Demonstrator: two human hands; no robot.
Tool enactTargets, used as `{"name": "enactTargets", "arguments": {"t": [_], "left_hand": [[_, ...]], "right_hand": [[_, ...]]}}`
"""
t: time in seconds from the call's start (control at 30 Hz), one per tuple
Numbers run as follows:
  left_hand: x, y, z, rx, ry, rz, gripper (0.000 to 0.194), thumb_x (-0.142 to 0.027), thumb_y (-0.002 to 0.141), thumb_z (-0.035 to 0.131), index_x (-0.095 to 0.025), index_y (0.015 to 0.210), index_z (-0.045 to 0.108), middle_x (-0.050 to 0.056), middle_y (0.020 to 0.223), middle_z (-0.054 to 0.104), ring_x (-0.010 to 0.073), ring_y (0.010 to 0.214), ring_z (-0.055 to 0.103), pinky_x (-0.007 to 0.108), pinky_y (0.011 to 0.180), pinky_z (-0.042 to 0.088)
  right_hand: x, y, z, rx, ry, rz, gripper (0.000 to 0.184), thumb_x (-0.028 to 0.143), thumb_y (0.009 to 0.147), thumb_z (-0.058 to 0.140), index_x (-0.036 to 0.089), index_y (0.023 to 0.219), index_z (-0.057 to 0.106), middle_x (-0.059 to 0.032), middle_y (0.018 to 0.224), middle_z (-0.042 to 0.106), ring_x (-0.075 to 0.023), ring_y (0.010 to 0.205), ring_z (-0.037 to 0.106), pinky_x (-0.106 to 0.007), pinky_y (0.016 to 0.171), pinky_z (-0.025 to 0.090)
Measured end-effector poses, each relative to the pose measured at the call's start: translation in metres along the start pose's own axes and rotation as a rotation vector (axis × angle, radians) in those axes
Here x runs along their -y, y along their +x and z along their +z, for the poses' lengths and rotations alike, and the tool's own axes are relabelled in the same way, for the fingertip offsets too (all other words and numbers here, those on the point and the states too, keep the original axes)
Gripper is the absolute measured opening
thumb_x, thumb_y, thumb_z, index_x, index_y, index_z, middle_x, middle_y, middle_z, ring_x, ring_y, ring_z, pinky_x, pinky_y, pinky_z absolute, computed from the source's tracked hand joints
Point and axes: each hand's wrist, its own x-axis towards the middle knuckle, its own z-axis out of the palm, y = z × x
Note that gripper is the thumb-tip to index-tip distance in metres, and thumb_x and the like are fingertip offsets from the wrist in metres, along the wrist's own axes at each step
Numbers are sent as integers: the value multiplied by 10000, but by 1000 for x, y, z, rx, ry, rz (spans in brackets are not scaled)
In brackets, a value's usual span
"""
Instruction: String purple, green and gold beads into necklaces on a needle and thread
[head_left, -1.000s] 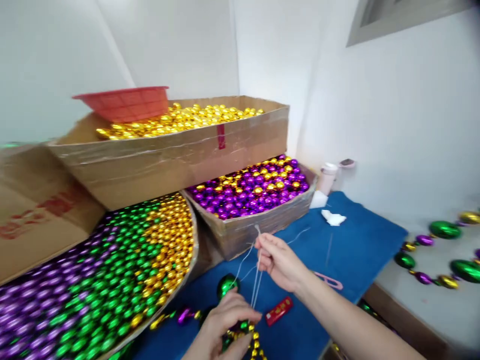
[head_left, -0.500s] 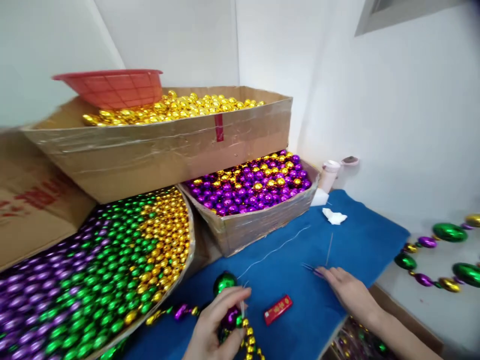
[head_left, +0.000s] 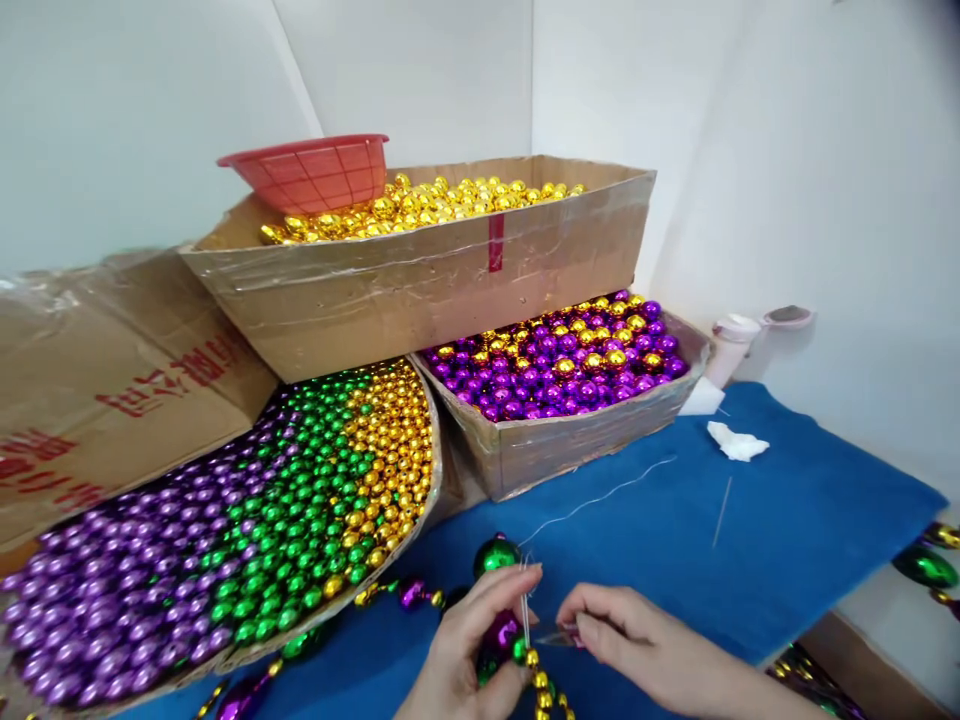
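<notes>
My left hand [head_left: 469, 655] is closed on a strand of beads, pinching a white thread [head_left: 600, 496] that stands up between its fingertips. A large green bead [head_left: 496, 555] and small gold beads [head_left: 541, 685] of that strand lie against it on the blue cloth [head_left: 787, 540]. My right hand [head_left: 645, 650] is closed on small pink-handled scissors [head_left: 559, 636], whose tip points at the thread just right of my left fingers. The two hands almost touch.
A round tray of purple, green and gold beads [head_left: 300, 500] lies left. Behind are a box of purple and gold beads [head_left: 562, 355] and a raised box of gold beads [head_left: 420, 290] holding a red basket [head_left: 311, 172]. A needle [head_left: 721, 510], tissue [head_left: 739, 441] and cup [head_left: 731, 345] sit right.
My right hand let go of the raised thread, reached right across the cloth, took the scissors and came back beside my left hand. The view shifted left.
</notes>
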Motion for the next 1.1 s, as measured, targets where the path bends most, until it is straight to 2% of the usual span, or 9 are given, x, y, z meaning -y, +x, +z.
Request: {"name": "enactTargets", "arguments": {"t": [0.23,0.57,0.63,0.73,0.8,0.9,0.97,1.03,1.1], "left_hand": [[-4,3,-3,56,97,53,578,-71,770,582,-267,1312,542,97,1077,685,292,1129,557,445,1026,403],[-9,6,-2,129,183,37,679,19,733,519,-285,1341,502,71,1067,682,265,1113,565,426,1041,378],[-7,5,-2,126,177,36,685,18,733,517,-286,1347,493,72,1095,671,276,1153,539,443,1062,353],[-5,3,-2,119,175,59,700,18,746,505,-294,1370,455,67,1088,662,276,1196,504,456,1090,312],[-2,1,-1,91,160,61,706,15,755,507,-314,1375,436,68,1155,631,269,1198,505,445,1086,322],[3,0,1,31,102,22,662,-34,788,534,-359,1357,437,69,1370,485,266,1173,531,421,1049,376],[5,0,2,7,67,20,619,-81,817,544,-372,1352,433,68,1404,437,258,1144,550,426,1049,376],[7,2,1,15,60,45,608,-95,832,543,-368,1360,416,69,1326,492,248,1134,548,440,1070,346],[7,4,0,40,76,59,619,-89,840,537,-359,1376,386,63,1209,555,242,1145,533,446,1086,318]], "right_hand": [[15,-1,-1,-36,-237,-90,271,410,943,441,249,903,656,30,857,671,-136,806,599,-230,743,402],[12,0,4,-72,-234,-148,288,398,945,449,220,847,654,32,782,651,-116,731,598,-212,680,416],[3,-3,1,-111,-239,-138,308,401,964,407,237,873,652,38,794,664,-112,749,614,-198,685,443],[-27,-6,-19,-245,-509,-95,312,381,986,348,287,1008,644,31,911,690,-117,844,629,-200,740,481],[-53,-6,-36,-326,-706,-54,306,378,968,392,248,1074,648,-45,988,687,-190,918,619,-307,814,485],[-82,-7,-54,-396,-882,9,333,366,930,460,179,1124,656,-173,1035,658,-343,996,568,-527,848,432],[-87,-8,-53,-372,-960,-6,350,343,927,465,206,1219,601,-186,1176,604,-371,1084,514,-565,876,401],[-83,-8,-42,-284,-994,-68,351,330,941,442,264,1269,547,-124,1242,580,-316,1117,502,-498,913,412],[-79,-6,-27,-168,-1004,-134,344,366,930,471,305,1263,535,-62,1171,621,-260,1059,540,-421,904,447]]}}
